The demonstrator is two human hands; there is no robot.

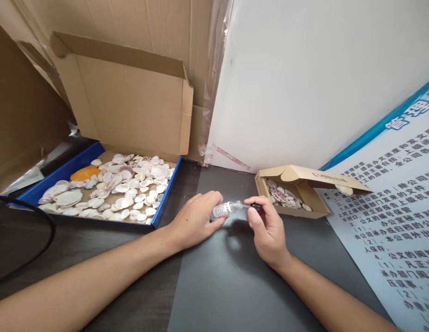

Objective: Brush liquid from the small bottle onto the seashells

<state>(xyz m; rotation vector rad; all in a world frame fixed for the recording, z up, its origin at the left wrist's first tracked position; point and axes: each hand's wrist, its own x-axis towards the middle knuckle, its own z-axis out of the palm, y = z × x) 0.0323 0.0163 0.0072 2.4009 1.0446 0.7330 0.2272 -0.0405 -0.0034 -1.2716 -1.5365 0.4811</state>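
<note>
your left hand [197, 214] is closed round a small clear bottle [223, 210] with a white label, tipped nearly flat over the dark grey mat [228, 286], its neck towards your right. your right hand [268, 233] has fingertips pinched on a black cap [255, 205], from which a thin pale stem [245, 206] reaches to the bottle's neck. in this head view, bottle and stem are nearly in line, probably so the stem fits the narrow opening; the left grip seems to steady the bottle while leaving its neck free.

to your left, on the wood-grained worktop [141, 286], a blue-sided box [168, 193] holds many pale shells [133, 184] and an orange shell [85, 173]. its lid [131, 101] stands upright, perhaps propped by the cardboard behind. a smaller box [320, 208], beyond your right hand, holds more shells.

your left fingers hide the bottle's base; your right fingers cover part of the cap. whether the stem's tip is inside the neck is hard to tell, and the label is too small to read. a black cable [50, 230] and a printed poster [384, 226] are cut off at the edges.
</note>
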